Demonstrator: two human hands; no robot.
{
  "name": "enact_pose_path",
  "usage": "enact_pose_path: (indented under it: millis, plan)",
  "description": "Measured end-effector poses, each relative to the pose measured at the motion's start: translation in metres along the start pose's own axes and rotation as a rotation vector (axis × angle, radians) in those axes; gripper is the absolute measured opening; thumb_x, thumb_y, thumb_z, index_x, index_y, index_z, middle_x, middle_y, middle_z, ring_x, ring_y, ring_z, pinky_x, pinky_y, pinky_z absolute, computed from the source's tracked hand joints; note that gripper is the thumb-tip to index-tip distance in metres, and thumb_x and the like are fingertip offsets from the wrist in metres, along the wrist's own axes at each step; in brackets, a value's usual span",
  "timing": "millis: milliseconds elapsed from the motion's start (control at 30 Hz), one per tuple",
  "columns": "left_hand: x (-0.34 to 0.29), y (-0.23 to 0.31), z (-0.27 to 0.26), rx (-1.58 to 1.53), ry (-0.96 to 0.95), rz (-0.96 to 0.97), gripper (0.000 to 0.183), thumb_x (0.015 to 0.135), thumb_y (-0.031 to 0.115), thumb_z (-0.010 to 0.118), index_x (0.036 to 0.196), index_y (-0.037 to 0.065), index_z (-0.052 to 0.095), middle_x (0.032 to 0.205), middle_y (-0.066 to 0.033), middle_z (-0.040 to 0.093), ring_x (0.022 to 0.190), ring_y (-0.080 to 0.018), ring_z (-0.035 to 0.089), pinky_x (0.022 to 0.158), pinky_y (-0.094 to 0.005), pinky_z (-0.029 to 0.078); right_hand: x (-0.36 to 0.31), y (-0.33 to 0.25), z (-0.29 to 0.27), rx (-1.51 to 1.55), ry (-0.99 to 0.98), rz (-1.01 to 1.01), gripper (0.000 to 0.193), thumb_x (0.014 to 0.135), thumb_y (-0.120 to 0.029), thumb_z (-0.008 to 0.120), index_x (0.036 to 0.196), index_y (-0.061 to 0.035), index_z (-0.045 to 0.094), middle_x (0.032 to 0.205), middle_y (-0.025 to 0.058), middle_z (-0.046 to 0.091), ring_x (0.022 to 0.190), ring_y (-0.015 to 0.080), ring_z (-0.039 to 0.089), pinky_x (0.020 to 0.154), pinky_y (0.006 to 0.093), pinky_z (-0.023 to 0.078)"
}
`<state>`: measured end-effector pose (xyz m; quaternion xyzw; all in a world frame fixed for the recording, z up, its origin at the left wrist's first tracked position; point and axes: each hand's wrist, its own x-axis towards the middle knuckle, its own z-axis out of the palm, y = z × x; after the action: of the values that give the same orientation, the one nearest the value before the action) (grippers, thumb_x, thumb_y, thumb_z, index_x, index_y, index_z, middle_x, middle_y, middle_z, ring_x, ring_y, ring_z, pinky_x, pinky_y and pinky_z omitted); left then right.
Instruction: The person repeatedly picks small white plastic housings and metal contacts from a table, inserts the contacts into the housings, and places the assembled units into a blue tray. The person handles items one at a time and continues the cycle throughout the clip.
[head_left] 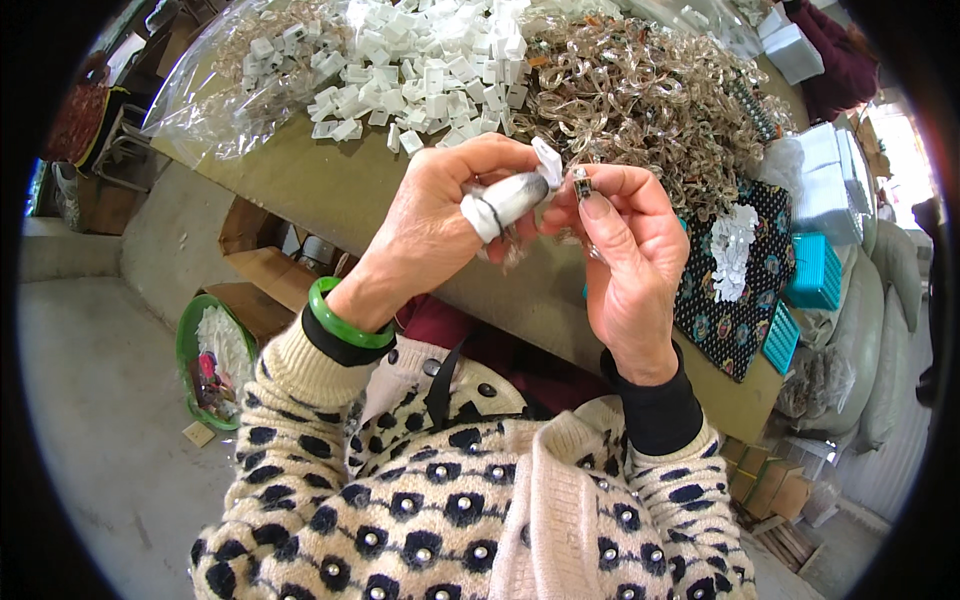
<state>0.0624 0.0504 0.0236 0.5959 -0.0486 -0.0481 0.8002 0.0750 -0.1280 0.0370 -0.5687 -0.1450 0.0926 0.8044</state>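
Observation:
Above the near edge of the table, my left hand pinches a small white plastic housing at its fingertips. Its thumb is wrapped in a white covering tied with a dark band. Close beside it, my right hand grips a small dark circuit board between thumb and forefinger. A bit of clear cable shows below the fingers, partly hidden by them. Beyond my hands lie a heap of white plastic housings and, to its right, a heap of coiled clear cables.
A clear plastic bag lies at the table's far left. On the right are a patterned cloth with white pieces, teal baskets and stacked white trays. A green bin stands left; sacks and another person's maroon sleeve right.

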Motion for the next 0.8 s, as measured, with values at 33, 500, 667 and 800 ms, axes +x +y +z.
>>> enact_pose_path:
  millis: [33,500,667,800]
  plan:
    - [-0.004,0.000,0.004,-0.057,-0.019,0.011,0.026,0.093,0.007,0.064,0.116,-0.004,0.063,0.092,-0.0089,0.068,0.071,-0.0102,0.065,0.053,-0.0216,0.050,-0.003,-0.002,0.000,0.014,-0.001,-0.011,0.014,0.097,-0.003,0.059,0.110,0.0007,0.056,0.100,0.0062,0.064,0.085,0.0109,0.063,0.079,0.0265,0.053]
    - [-0.025,-0.046,0.037,-0.691,-0.006,-0.079,0.031,0.094,0.013,0.064,0.123,0.002,0.062,0.109,-0.0174,0.068,0.087,-0.0251,0.072,0.064,-0.0325,0.061,-0.039,-0.005,-0.030,-0.079,0.142,0.010,0.012,0.092,-0.001,0.067,0.102,0.0007,0.062,0.084,0.0026,0.064,0.066,0.0063,0.058,0.061,0.0189,0.048]
    - [-0.029,-0.049,0.044,-0.571,0.001,-0.103,0.038,0.092,0.018,0.066,0.125,0.000,0.059,0.104,-0.0160,0.069,0.084,-0.0221,0.071,0.062,-0.0324,0.059,-0.042,-0.004,-0.037,-0.052,0.153,0.021,0.010,0.091,0.001,0.067,0.099,0.0014,0.061,0.085,0.0042,0.065,0.065,0.0067,0.059,0.058,0.0197,0.048]
    - [-0.030,-0.048,0.051,-0.532,0.031,-0.128,0.036,0.092,0.014,0.064,0.124,0.000,0.060,0.105,-0.0146,0.069,0.084,-0.0213,0.071,0.060,-0.0293,0.058,-0.045,-0.009,-0.040,0.031,0.155,0.025,0.010,0.089,0.004,0.067,0.096,0.0027,0.060,0.086,0.0063,0.065,0.064,0.0074,0.059,0.058,0.0207,0.048]
